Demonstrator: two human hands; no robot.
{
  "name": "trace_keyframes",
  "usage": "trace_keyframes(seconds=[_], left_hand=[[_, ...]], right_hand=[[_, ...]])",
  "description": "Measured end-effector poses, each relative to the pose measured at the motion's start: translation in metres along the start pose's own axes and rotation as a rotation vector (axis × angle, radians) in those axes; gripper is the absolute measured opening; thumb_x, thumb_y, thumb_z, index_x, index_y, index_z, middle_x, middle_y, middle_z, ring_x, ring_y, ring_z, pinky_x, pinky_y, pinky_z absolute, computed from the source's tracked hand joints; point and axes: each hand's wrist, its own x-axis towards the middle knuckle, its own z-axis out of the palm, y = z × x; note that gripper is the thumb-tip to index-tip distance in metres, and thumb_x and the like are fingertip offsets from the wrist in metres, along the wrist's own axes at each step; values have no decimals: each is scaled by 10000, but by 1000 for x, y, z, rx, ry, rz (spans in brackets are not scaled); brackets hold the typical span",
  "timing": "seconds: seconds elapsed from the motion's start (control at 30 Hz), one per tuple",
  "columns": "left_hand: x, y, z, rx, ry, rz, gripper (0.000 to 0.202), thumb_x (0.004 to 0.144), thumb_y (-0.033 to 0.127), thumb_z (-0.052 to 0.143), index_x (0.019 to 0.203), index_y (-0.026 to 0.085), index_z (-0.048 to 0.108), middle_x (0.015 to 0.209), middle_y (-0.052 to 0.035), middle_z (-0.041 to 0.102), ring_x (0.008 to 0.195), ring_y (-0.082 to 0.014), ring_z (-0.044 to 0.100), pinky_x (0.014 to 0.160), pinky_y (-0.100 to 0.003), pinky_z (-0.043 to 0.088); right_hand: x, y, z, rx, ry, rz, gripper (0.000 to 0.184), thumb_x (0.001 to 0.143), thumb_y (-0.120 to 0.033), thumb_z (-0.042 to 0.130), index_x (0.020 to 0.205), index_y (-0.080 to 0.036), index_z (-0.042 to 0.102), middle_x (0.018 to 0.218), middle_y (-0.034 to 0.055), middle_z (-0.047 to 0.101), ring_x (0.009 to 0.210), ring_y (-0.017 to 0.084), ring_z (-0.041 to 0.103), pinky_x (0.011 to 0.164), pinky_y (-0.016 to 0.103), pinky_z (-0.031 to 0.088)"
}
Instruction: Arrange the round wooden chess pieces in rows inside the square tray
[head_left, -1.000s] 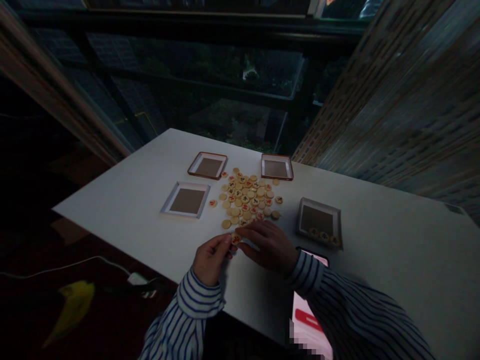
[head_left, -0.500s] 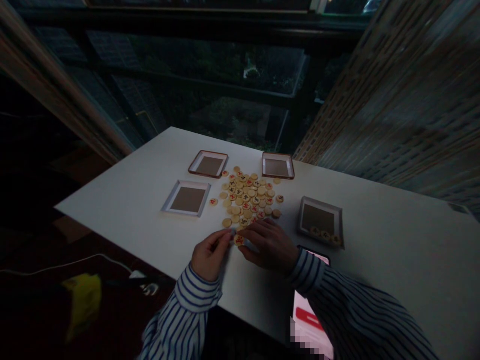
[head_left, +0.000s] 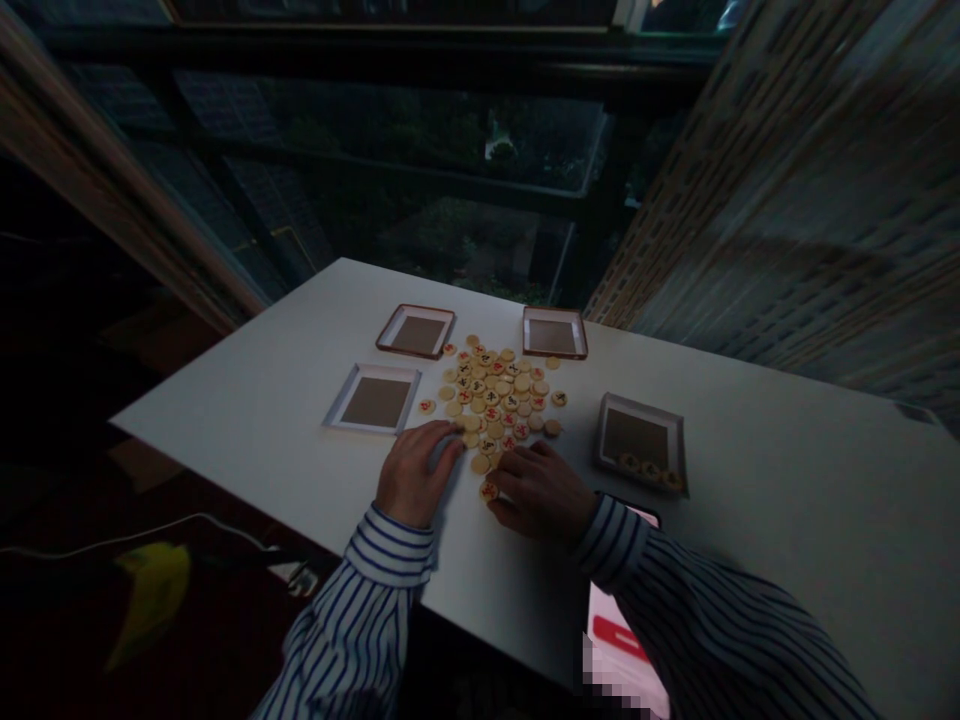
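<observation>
A pile of round xiangqi pieces, some face up with red or black characters and some blank side up, lies mid-table. My right hand is closed, pinching one red-marked xiangqi piece at the near edge of the pile. On the pile's front left side, my left hand has thumb and fingers apart, its fingertips beside the nearest pieces. Whether those fingertips touch a piece is blurred. In the right-hand shallow tray, 3 pieces sit in a row along the near side.
Three other shallow trays surround the pile: one at back left, one at back right and a white one at left. A lit phone lies partly under my right forearm. The white table stands against a window.
My left hand has moved away from my right hand, forward and left to the pile's edge, and its fingers have spread. My right hand has shifted slightly, still pinching the red-marked piece.
</observation>
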Motion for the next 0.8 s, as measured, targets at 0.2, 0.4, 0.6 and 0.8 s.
trace_keyframes(seconds=[0.2,0.4,0.6,0.8], left_hand=[[21,0,10,30,-137,34,247,789,241,532,1009,156,605,1030,-86,650,971,-207,564,889,-380,428],[32,9,15,39,-255,24,250,791,230,524,1027,185,591,1000,-57,649,941,-215,540,854,-382,415],[31,7,17,66,-263,10,225,802,281,522,979,177,612,959,-61,659,924,-222,537,835,-382,406],[29,4,19,14,-216,16,237,814,299,509,982,171,618,971,-64,661,934,-211,541,858,-380,397]], right_hand=[[-1,1,2,-1,-15,4,226,753,-347,568,916,-194,600,848,44,598,818,185,521,708,329,299],[-1,2,0,-11,89,57,200,799,-351,514,888,-195,601,818,47,602,796,177,523,737,330,301],[0,5,-4,-24,173,91,199,801,-350,514,883,-194,606,806,48,610,784,180,527,769,344,293],[1,8,-3,-13,221,124,181,836,-306,470,851,-190,609,778,41,607,777,170,524,776,335,290]])
